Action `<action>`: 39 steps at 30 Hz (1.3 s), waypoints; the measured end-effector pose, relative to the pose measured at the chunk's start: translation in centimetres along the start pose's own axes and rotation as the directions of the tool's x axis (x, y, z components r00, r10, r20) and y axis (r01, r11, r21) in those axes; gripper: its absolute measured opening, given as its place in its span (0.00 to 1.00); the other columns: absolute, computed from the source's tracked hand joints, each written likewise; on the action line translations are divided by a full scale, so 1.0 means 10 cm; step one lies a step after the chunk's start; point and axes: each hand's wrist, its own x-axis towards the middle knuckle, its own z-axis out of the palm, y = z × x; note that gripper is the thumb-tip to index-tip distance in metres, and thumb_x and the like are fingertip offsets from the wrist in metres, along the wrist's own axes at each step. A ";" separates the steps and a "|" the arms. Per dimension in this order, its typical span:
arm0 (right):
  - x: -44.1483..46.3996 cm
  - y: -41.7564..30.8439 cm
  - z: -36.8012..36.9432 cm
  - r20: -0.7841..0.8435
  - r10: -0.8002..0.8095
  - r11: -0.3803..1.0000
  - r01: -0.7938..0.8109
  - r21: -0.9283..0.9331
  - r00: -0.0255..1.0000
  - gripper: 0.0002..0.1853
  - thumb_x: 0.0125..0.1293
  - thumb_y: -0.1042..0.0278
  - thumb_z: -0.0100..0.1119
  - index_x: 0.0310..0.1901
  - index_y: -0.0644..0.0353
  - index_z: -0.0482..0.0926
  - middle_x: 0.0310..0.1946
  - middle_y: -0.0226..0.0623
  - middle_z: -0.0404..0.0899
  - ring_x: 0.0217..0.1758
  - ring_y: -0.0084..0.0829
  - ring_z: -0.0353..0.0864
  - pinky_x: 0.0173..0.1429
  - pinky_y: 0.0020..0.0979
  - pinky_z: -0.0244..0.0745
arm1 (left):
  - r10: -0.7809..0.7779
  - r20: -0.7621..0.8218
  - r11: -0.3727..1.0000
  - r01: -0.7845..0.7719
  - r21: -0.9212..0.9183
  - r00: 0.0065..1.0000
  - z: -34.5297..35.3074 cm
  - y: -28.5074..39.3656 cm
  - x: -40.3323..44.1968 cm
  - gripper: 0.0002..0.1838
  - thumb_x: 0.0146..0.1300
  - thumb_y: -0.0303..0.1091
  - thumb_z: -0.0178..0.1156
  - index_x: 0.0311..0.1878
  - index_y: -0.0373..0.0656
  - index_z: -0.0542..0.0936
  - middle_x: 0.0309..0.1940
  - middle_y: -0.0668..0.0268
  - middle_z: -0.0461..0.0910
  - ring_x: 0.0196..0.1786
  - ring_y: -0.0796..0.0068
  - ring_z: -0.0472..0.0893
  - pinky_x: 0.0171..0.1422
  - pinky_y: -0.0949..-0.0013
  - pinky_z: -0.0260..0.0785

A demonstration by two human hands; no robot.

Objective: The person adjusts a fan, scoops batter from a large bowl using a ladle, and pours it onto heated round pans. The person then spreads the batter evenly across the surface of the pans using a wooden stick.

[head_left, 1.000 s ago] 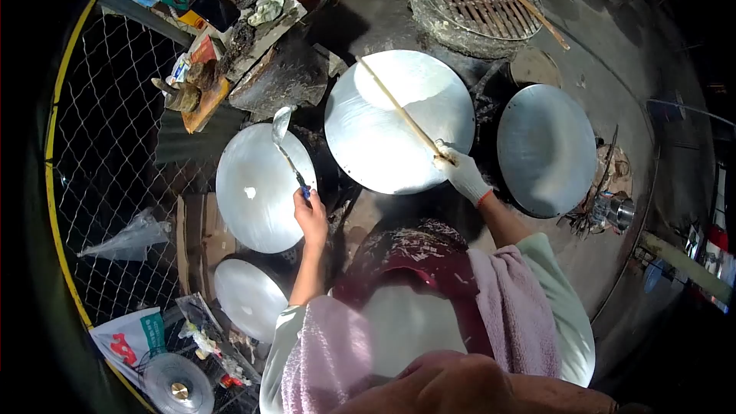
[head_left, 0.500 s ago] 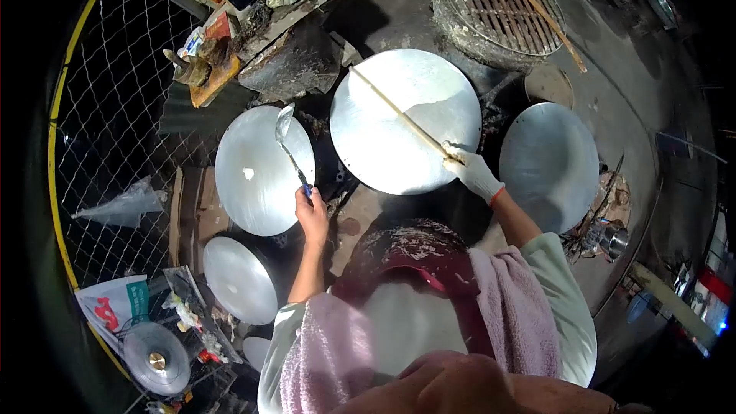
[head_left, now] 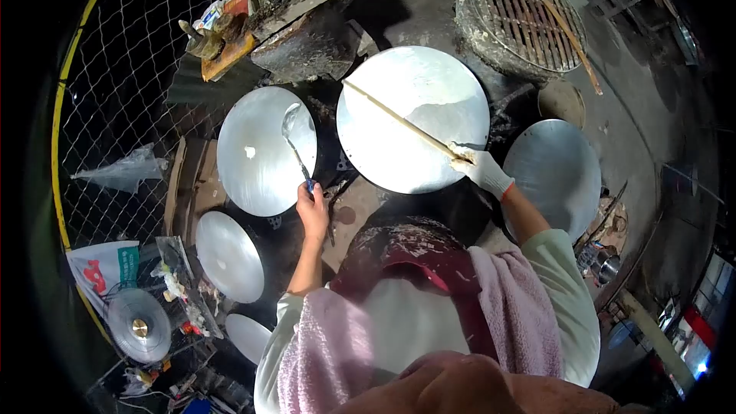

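My bare left hand [head_left: 311,211] is closed around the blue handle of a metal ladle [head_left: 294,142]. The ladle's head is over the right side of a round metal plate [head_left: 245,172], which carries a small white spot. In my right hand [head_left: 486,172], which wears a white glove, is a thin wooden stick [head_left: 399,119]. The stick slants across a larger round metal plate [head_left: 410,172] in the middle; whether it touches the surface I cannot tell. A pale wet-looking layer covers part of that plate. White residue sticks to the glove near the stick's end.
More round metal plates stand at the right [head_left: 552,176] and lower left [head_left: 230,257]. A slatted round rack [head_left: 521,19] with a long stick on it is at the back right. Wire mesh fencing [head_left: 115,100] runs along the left. A clear round lid [head_left: 138,326] is at lower left.
The head view has shifted and tilted slightly. Relative to the plates, the ladle has come a little toward me, and the stick has moved slightly left and toward me. Both grips stay the same.
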 end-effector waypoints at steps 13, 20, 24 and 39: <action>0.32 0.35 -0.32 0.177 0.001 0.997 0.013 -0.082 0.984 0.24 0.61 0.70 0.64 0.57 0.70 0.74 0.57 0.40 0.77 0.58 0.25 0.74 0.62 0.26 0.66 | -0.070 0.003 0.997 0.070 0.009 0.998 0.02 0.04 -0.12 0.08 0.71 0.33 0.51 0.40 0.38 0.70 0.16 0.74 0.65 0.16 0.86 0.63 0.18 0.77 0.55; 0.54 0.02 -0.73 -0.014 -0.092 0.985 0.089 -0.147 0.996 0.25 0.59 0.72 0.63 0.59 0.69 0.72 0.59 0.42 0.75 0.59 0.28 0.74 0.63 0.27 0.66 | -0.155 -0.003 0.987 0.155 0.042 0.988 0.03 0.05 -0.02 0.10 0.69 0.33 0.54 0.39 0.33 0.73 0.18 0.64 0.71 0.20 0.78 0.68 0.25 0.69 0.63; 0.68 0.29 -0.48 0.202 -0.093 0.996 0.088 0.036 0.975 0.24 0.60 0.68 0.65 0.57 0.69 0.74 0.50 0.45 0.81 0.52 0.27 0.78 0.56 0.25 0.71 | -0.161 0.044 0.987 0.160 0.028 0.986 0.12 0.09 0.13 0.10 0.68 0.33 0.54 0.39 0.34 0.73 0.19 0.63 0.72 0.20 0.77 0.69 0.26 0.69 0.64; 0.49 0.26 -0.38 0.145 -0.163 0.979 0.178 -0.100 0.976 0.26 0.62 0.66 0.63 0.60 0.69 0.72 0.55 0.42 0.78 0.57 0.25 0.76 0.62 0.26 0.67 | 0.041 0.349 0.831 -0.226 0.509 0.936 0.11 0.38 0.11 0.12 0.65 0.35 0.56 0.42 0.35 0.70 0.28 0.42 0.78 0.33 0.40 0.79 0.35 0.48 0.71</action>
